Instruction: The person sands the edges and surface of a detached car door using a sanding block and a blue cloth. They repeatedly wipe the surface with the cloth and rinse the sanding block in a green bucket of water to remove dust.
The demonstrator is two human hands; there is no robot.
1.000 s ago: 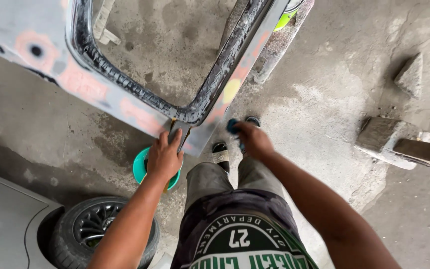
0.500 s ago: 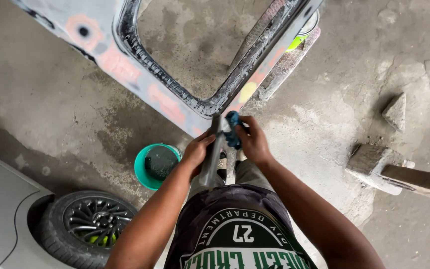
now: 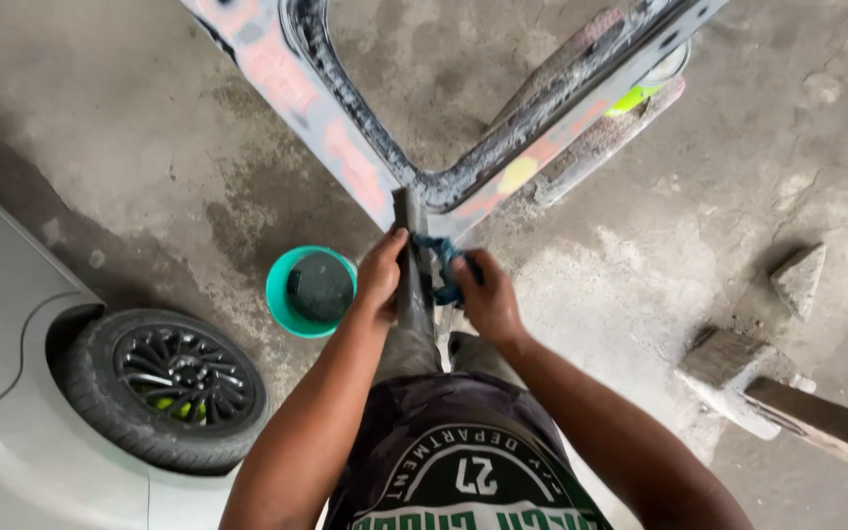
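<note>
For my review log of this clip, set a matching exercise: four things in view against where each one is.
Things:
1 bucket
2 blue cloth
3 wheel
4 stone block

Places:
A far right on the floor
B in the right hand
C lower left, on the grey car
D on the floor by the left hand

Pairs: 1-D, 2-B, 3-C, 4-A

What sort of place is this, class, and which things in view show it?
Probably a car body repair yard: a sanded, primer-patched car door frame stands on stained concrete, a grey car with its wheel is alongside, and a green bucket stands nearby.
</note>
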